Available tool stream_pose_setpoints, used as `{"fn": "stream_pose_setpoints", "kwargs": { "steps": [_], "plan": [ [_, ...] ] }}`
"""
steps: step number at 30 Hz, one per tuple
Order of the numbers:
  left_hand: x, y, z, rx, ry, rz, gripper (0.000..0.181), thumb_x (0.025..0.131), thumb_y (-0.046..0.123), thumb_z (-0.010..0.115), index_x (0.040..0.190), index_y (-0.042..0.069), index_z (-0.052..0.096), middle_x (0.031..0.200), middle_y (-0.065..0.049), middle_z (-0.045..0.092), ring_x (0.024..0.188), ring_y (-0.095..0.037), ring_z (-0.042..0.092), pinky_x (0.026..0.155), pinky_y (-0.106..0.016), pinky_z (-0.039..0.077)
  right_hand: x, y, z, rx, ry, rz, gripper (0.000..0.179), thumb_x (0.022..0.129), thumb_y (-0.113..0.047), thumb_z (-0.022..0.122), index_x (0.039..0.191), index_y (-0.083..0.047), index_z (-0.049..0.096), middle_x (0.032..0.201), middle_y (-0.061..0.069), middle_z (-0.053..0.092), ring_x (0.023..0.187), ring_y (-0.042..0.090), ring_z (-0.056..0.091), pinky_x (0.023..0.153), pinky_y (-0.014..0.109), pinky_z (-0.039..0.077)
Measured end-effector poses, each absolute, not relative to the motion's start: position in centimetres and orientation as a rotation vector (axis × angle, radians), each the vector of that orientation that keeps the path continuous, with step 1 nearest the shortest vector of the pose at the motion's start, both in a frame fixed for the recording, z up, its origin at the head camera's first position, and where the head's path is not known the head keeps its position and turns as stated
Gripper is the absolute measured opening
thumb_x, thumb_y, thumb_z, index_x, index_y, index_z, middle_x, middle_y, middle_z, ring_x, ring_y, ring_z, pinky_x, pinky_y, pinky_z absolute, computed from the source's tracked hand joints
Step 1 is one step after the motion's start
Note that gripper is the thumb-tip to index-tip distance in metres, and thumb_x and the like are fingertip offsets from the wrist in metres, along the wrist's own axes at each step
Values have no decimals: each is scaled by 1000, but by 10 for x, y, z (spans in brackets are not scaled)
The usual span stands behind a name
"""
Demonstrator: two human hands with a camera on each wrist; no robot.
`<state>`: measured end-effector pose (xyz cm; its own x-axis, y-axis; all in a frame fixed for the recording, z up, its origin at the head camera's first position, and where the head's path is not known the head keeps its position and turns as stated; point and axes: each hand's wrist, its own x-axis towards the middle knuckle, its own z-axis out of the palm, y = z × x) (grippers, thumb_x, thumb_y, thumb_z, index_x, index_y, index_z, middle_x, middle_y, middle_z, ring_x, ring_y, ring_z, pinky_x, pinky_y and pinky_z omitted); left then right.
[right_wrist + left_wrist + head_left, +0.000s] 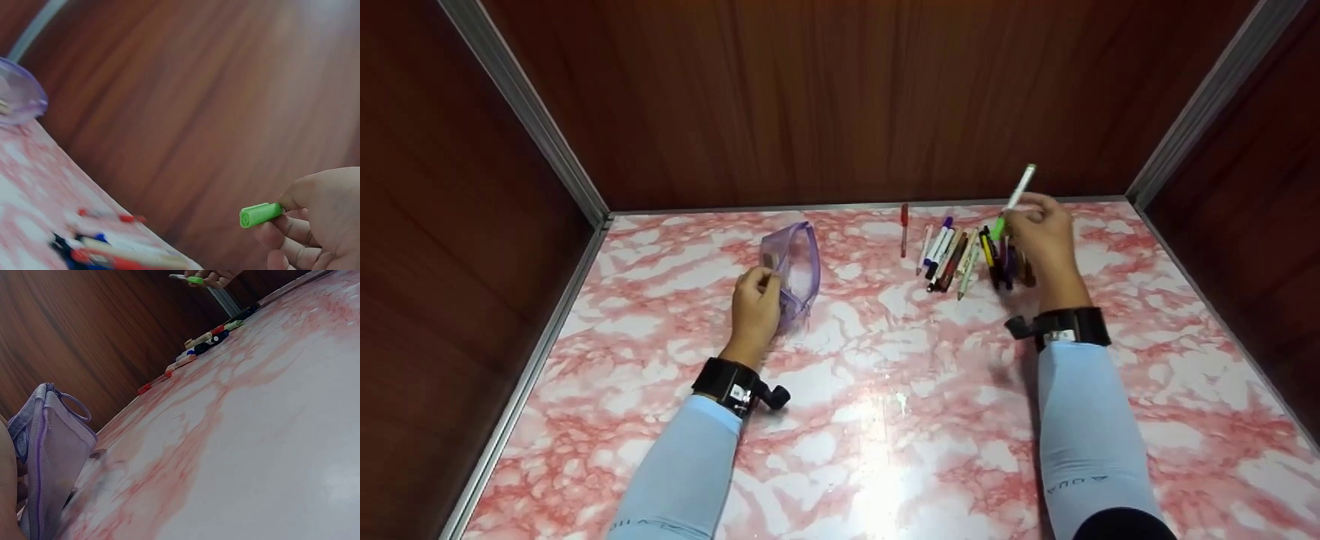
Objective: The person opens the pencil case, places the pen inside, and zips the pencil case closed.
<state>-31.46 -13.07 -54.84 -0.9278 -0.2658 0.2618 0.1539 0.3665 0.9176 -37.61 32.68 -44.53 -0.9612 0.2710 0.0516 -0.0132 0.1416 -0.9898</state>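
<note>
My left hand (756, 304) grips the near side of a purple mesh pencil pouch (814, 262), which stands with its mouth gaping toward the right. Something pale shows inside it, too blurred to name. In the left wrist view the pouch (62, 455) has a zip along its edge and a small loop. Above the table at the right, my right hand (1044, 232) pinches a white marker (1021, 186) with a green cap. That green cap (261, 215) sticks out from between thumb and fingers in the right wrist view.
Below the right hand lies a loose row of several pens and markers (952, 259). A red pen (904, 229) lies apart at the row's left end. Dark wooden panels (840, 105) wall in the marbled pink and white table (840, 390) at the back and sides.
</note>
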Motion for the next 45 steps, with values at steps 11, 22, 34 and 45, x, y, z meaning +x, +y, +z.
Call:
{"fn": "stream_pose_setpoints", "kwargs": {
  "steps": [11, 22, 34, 45],
  "plan": [
    [-314, -129, -549, 95, -2237, -1572, 19, 108, 17, 66, 107, 1, 76, 109, -15, 67, 98, -27, 64, 89, -36, 55, -372, 232, -449, 147, -2365, 1817, 52, 103, 0, 68, 154, -1, 62, 94, -4, 80, 75, 12, 77, 71, 24, 63],
    [-312, -127, -551, 91, -2214, -1593, 16, 106, 14, 66, 105, 3, 77, 107, -13, 67, 96, -23, 63, 87, -33, 53, -373, 144, -465, 385, -2529, 1752, 38, 102, 2, 72, 140, 6, 71, 114, 32, 81, 79, 24, 82, 77, 40, 70],
    [-315, -129, -548, 104, -2197, -1615, 16, 107, 15, 67, 106, 2, 76, 109, -13, 66, 96, -22, 62, 88, -33, 52, -359, 63, -489, 478, -2606, 1687, 34, 99, -1, 75, 132, 4, 74, 106, 23, 84, 92, 44, 81, 74, 39, 69],
    [-316, -130, -548, 104, -2205, -1608, 17, 108, 17, 66, 107, 3, 76, 109, -12, 66, 97, -22, 62, 89, -33, 52, -366, 52, -504, 786, -2771, 1413, 32, 100, -7, 76, 130, 0, 82, 114, 19, 86, 102, 27, 84, 83, 29, 65]
  ]
}}
